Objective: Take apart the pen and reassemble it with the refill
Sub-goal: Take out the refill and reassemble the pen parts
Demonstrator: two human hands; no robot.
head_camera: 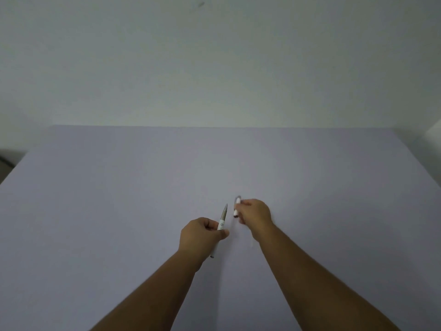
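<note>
My left hand (pixel 201 232) grips a white pen (pixel 222 219) around its middle, grey tip pointing up and away, its back end showing below my fist. Just to the right, my right hand (pixel 255 212) holds the pen's white cap (pixel 237 206) between its fingertips, a short gap away from the pen's tip. Cap and pen are apart. Both hands hover over the pale lilac table (pixel 119 211). No separate refill shows.
The table runs to a far edge against a plain white wall (pixel 214 68). Its left edge slants off at the left, with a dark floor patch (pixel 7 163) beyond it.
</note>
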